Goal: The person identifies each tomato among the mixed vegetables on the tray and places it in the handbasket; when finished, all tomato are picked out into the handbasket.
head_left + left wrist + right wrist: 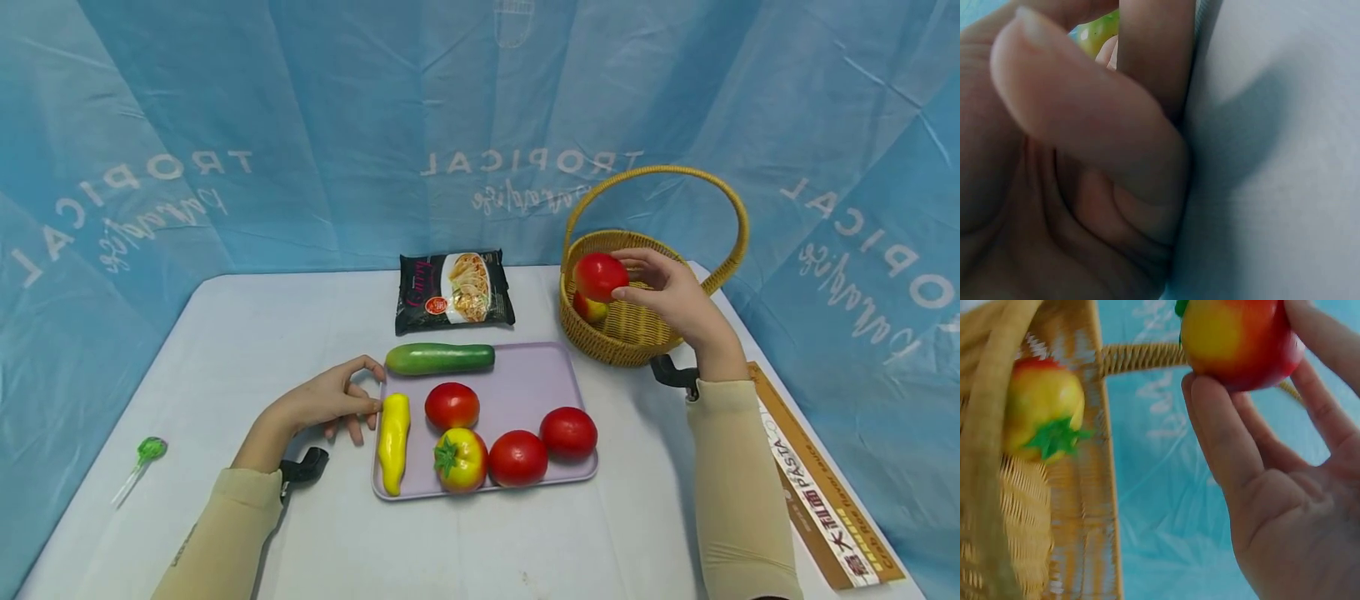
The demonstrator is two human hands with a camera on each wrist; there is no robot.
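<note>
My right hand pinches a red and yellow tomato between thumb and fingers, over the wicker basket. In the right wrist view the held tomato shows part of a green leaf at its left edge. Another tomato, yellow with a green star-shaped top, lies inside the basket. My left hand rests with loosely bent fingers at the left rim of the lilac tray, fingertips right beside a yellow pepper. Its fingers fill much of the left wrist view.
On the tray lie a cucumber and several tomatoes. A black noodle packet is behind it. A long pasta box lies along the right edge, and a green lollipop at left. The basket's tall handle arches above it.
</note>
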